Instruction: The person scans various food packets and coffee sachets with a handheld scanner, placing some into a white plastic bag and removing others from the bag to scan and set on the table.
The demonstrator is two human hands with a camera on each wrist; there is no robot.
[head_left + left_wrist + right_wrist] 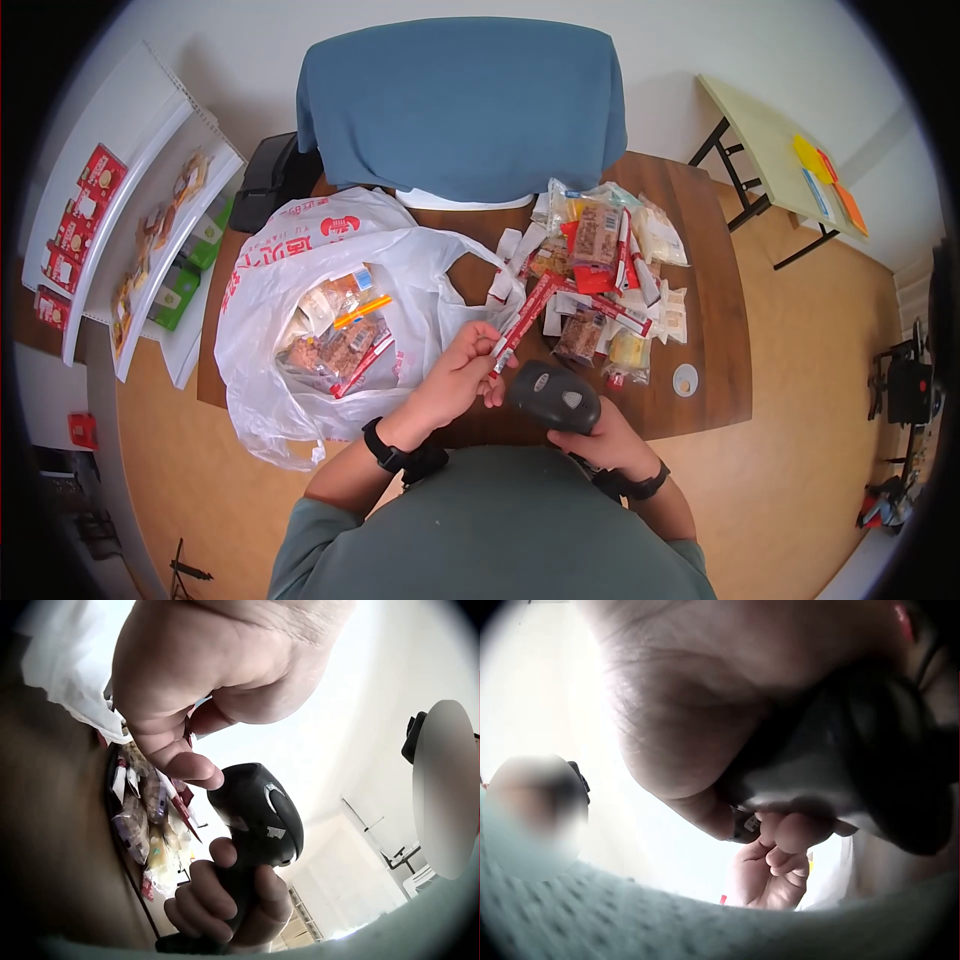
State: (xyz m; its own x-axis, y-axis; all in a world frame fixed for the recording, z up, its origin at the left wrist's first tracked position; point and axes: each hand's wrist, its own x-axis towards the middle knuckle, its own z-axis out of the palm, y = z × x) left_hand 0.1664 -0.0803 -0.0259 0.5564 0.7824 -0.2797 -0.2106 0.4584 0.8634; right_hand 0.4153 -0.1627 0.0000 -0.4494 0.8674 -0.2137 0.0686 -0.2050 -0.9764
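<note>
Pinched in my left hand (462, 372) is the lower end of a long red-and-white stick packet (522, 322), which slants up and right over the table. My right hand (606, 442) grips a black handheld scanner (553, 396), its head close to the left fingers. In the left wrist view the right hand (225, 904) wraps the handle of the scanner (259, 814), below the left hand (217, 671). Most of the packet is hidden there. The right wrist view shows the right hand (682, 705) around the scanner (817, 750), with the left hand (772, 877) beyond.
A white plastic bag (250, 350) holding packets stands open at the table's left. Several snack packets (597, 235) lie heaped at the right, near a round white sticker (685, 380). A blue cloth (460, 105) covers something at the back. Shelves (150, 220) stand left.
</note>
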